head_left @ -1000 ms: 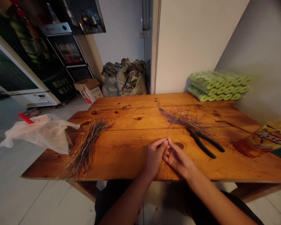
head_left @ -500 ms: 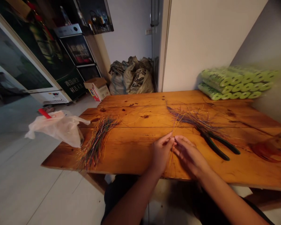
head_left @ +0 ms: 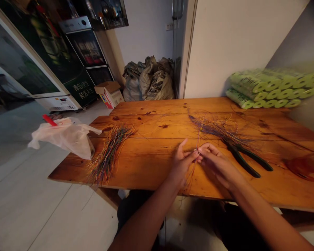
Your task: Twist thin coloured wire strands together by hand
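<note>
Head view shows the left hand [head_left: 182, 163] and right hand [head_left: 217, 161] pinching thin wires [head_left: 199, 134], seemingly to keep them together, toward six o'clock on the table [head_left: 146, 164], with pliers [head_left: 238, 156] handy at the hands' three o'clock.

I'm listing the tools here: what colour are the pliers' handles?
The pliers' handles are very dark green, shown best in the head view.

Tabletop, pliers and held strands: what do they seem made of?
Tabletop: wood, given its knots and plank seams; its soft sheen suggests varnish.
Pliers: smooth, dark grips, possibly plastic or rubber; the head is too dim to tell.
Strands: perhaps plastic-coated wire, being thin, colored and curving.
</note>
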Tool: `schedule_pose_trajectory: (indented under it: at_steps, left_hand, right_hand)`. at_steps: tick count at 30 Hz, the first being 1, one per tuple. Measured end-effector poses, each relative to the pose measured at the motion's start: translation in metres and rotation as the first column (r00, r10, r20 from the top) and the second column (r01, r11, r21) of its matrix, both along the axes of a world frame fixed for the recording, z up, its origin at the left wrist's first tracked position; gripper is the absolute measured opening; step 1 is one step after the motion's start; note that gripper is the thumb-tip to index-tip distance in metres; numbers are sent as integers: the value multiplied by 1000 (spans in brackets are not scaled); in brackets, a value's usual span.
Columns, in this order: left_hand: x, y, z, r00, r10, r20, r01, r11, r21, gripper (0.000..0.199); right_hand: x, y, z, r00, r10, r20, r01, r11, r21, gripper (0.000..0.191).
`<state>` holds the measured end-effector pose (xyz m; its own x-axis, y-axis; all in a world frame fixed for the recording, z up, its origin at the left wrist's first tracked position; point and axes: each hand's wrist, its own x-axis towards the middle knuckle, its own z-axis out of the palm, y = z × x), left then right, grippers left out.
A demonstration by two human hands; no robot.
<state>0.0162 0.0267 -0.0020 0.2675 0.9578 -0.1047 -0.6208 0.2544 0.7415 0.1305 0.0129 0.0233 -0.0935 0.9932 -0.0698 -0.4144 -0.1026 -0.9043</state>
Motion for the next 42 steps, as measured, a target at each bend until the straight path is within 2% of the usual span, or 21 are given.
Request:
schedule_pose_trajectory:
  at_steps: [5, 11, 15, 19, 22, 24, 27, 32, 37, 42]
  left_hand:
    - [0, -5, 5, 991, -42, 130, 51, 997, -62, 75]
    - [-1, -4, 4, 990, -86, 114, 92, 994, -53, 67]
    - [-12, 2, 5, 983, -183, -18, 183, 982, 43, 58]
    - [-33, 10, 9, 898, -332, -288, 372, 923, 96, 46]
    - [-43, 14, 11, 860, -350, -372, 412, 906, 101, 38]
    - [-45, 16, 12, 862, -348, -370, 421, 896, 138, 33]
    - [-41, 17, 12, 870, -333, -364, 416, 892, 179, 28]
    - [-39, 17, 13, 892, -262, -369, 365, 899, 242, 20]
    - [-38, 15, 14, 905, -243, -349, 344, 901, 266, 14]
    - [-33, 12, 11, 930, -188, -317, 272, 931, 243, 14]
  right_hand:
    - [0, 2, 0, 1000, 27, 9, -27, 999, 28, 17]
    - [0, 3, 3, 996, 34, 83, -44, 991, 125, 16]
    - [0, 3, 3, 990, 3, 141, -27, 985, 172, 18]
    - [4, 2, 2, 984, -9, 180, -19, 988, 153, 17]
    - [10, 0, 2, 974, 0, 226, -31, 990, 136, 15]
    - [13, -2, 3, 977, 67, 201, -85, 993, 83, 14]
    - [15, -5, 3, 980, 188, 63, -185, 981, -50, 14]
    - [13, -6, -1, 969, 233, -83, -243, 960, -141, 15]
    - [9, -6, 0, 975, 221, -38, -224, 964, -142, 16]
    - [8, -5, 6, 986, 135, 94, -137, 990, 22, 21]
